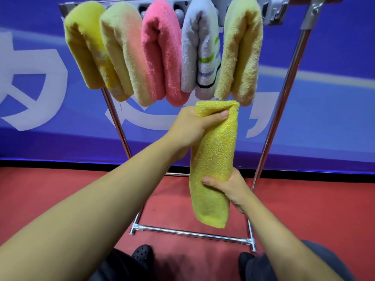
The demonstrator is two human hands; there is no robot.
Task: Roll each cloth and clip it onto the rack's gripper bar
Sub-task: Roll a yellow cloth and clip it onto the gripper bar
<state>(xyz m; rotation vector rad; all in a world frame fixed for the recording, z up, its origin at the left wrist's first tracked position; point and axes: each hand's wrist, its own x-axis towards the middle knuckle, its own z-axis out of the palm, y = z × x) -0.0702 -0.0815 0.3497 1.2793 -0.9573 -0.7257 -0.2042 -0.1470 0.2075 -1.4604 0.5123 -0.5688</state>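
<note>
- Holding a rolled yellow cloth (214, 159) upright in front of the rack (284, 94), both hands on it.
- Left hand (190, 128): grip clenched round the roll's upper end, thumb across the front, just below the hanging cloths.
- Right hand (229, 187): grip clenched round the roll's lower part, thumb on the front; the roll's bottom end hangs free beneath it.
- Grey gripper bar (272, 11) along the rack's top carries five folded cloths side by side, from the left: yellow cloth (85, 47), pale green-and-peach cloth (125, 53), pink cloth (162, 53), white cloth with green and blue stripes (199, 51), pale yellow cloth (241, 51).
- Held roll sits below the white and pale yellow cloths; whether it touches them, cannot tell.
- Rack's chrome foot bar (192, 234) rests on red floor (60, 191); blue banner (324, 98) behind.
- Black shoes (143, 253) at lower edge.
</note>
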